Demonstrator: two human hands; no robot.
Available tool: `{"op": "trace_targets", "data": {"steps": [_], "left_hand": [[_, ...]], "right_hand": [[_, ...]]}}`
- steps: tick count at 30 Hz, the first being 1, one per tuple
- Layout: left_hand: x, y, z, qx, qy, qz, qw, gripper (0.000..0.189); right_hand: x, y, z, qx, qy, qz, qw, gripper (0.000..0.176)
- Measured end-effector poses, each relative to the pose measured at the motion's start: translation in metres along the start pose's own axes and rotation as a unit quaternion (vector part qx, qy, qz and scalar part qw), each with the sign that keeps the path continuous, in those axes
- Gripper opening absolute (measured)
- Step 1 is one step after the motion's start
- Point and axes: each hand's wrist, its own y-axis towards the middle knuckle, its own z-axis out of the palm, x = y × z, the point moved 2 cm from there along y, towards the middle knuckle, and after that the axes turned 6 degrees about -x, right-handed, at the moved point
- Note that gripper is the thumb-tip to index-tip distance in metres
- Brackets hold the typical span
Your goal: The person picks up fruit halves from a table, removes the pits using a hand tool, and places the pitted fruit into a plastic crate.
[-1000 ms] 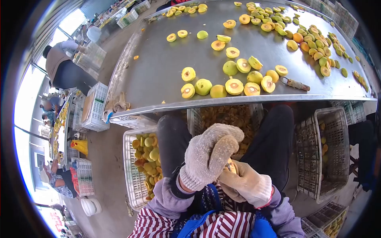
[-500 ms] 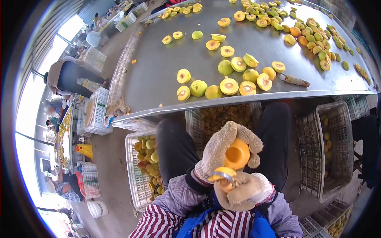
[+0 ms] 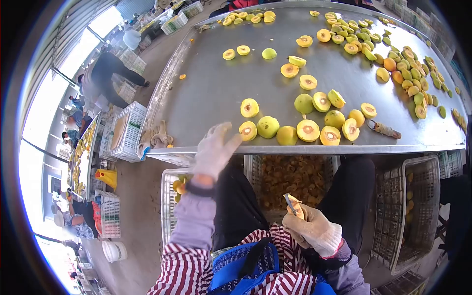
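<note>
My left hand (image 3: 214, 150), in a pale glove, is raised at the table's near edge with its fingers apart and nothing in it. Just right of it on the metal table (image 3: 206, 103) lie a cut fruit half (image 3: 248, 131) and a green-yellow fruit (image 3: 268, 127). Above my lap, my gloved right hand (image 3: 309, 227) is closed round a small curved cutting tool (image 3: 290, 203), with a piece of yellow fruit at its blade. More fruit halves, cut faces up, stand near the table's front edge, beside a tool with a wrapped handle (image 3: 385, 130).
Beneath the table edge, a crate (image 3: 251, 169) holds brown-orange scraps. Other crates stand at left (image 3: 169, 206) and right (image 3: 393, 216). A cloth glove (image 3: 160, 137) lies on the table corner. A heap of fruit halves (image 3: 408, 73) covers the far right. People work at the left.
My left hand has left the hollowed fruit and moved up and left to the table edge; that fruit is no longer visible. My right hand stays low with the tool. The view has shifted.
</note>
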Motion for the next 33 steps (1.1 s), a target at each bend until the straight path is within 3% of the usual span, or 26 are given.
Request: {"op": "trace_targets", "data": {"steps": [1, 2, 4, 6, 7, 8, 9, 11, 14, 15, 18, 20, 22, 23, 25, 28, 30, 32, 33], "left_hand": [[0.006, 0.014, 0.028, -0.056, 0.092, 0.043, 0.993, 0.049], [0.001, 0.028, 0.036, -0.056, 0.090, 0.045, 0.993, 0.049], [-0.010, 0.044, 0.053, 0.195, 0.076, -0.027, 0.978, 0.059], [-0.021, 0.039, 0.048, 0.212, 0.030, -0.023, 0.977, 0.063], [-0.024, 0.031, 0.046, 0.223, -0.202, -0.080, 0.951, 0.067], [-0.028, 0.022, 0.041, 0.222, -0.421, -0.135, 0.869, 0.072], [-0.040, 0.010, 0.025, 0.228, -0.418, -0.137, 0.868, 0.072], [-0.076, -0.018, -0.016, 0.329, -0.612, -0.154, 0.702, 0.074], [-0.086, -0.045, -0.012, 0.368, -0.628, -0.170, 0.664, 0.064], [-0.094, -0.054, -0.013, 0.339, -0.642, -0.205, 0.656, 0.058], [-0.111, -0.070, -0.014, 0.284, -0.674, -0.224, 0.643, 0.056], [-0.114, -0.079, -0.011, 0.284, -0.649, -0.231, 0.666, 0.059], [-0.115, -0.089, -0.005, 0.258, -0.688, -0.199, 0.648, 0.067], [-0.118, -0.093, -0.007, 0.256, -0.664, -0.189, 0.676, 0.073], [-0.125, -0.098, -0.009, 0.249, -0.653, -0.183, 0.692, 0.073], [-0.131, -0.103, -0.015, 0.235, -0.633, -0.181, 0.715, 0.073], [-0.134, -0.109, -0.019, 0.216, -0.621, -0.112, 0.745, 0.071], [-0.134, -0.117, -0.014, 0.198, -0.656, -0.123, 0.718, 0.065], [-0.134, -0.117, -0.015, 0.181, -0.638, -0.074, 0.744, 0.062]], "right_hand": [[0.000, 0.003, -0.001, -0.032, -0.023, -0.034, 0.999, 0.016], [-0.002, 0.006, -0.002, -0.035, -0.023, -0.034, 0.999, 0.016], [-0.005, 0.011, -0.006, -0.054, -0.031, -0.049, 0.997, 0.017], [-0.002, 0.011, -0.007, -0.073, -0.057, -0.059, 0.994, 0.018], [0.000, 0.011, -0.007, -0.090, -0.085, -0.068, 0.990, 0.018], [0.002, 0.011, -0.007, -0.092, -0.081, -0.067, 0.990, 0.018], [0.004, 0.010, -0.007, -0.107, -0.117, -0.084, 0.984, 0.022], [0.007, 0.007, -0.005, -0.118, -0.157, -0.096, 0.976, 0.027], [0.011, 0.003, 0.001, -0.118, -0.175, -0.166, 0.963, 0.027], [0.012, 0.002, 0.002, -0.125, -0.189, -0.205, 0.952, 0.027], [0.011, 0.000, 0.002, -0.149, -0.198, -0.258, 0.934, 0.026], [0.009, -0.001, 0.002, -0.165, -0.196, -0.272, 0.928, 0.026], [0.008, -0.003, 0.002, -0.182, -0.212, -0.300, 0.912, 0.026], [0.007, -0.002, 0.002, -0.183, -0.211, -0.299, 0.912, 0.026], [0.006, -0.001, 0.002, -0.203, -0.213, -0.363, 0.884, 0.025], [0.008, -0.008, 0.003, -0.224, -0.267, -0.370, 0.861, 0.025], [0.008, -0.011, 0.004, -0.229, -0.284, -0.377, 0.852, 0.025], [0.009, -0.016, 0.005, -0.234, -0.301, -0.384, 0.841, 0.025], [0.009, -0.018, 0.006, -0.222, -0.309, -0.370, 0.848, 0.024]]}}
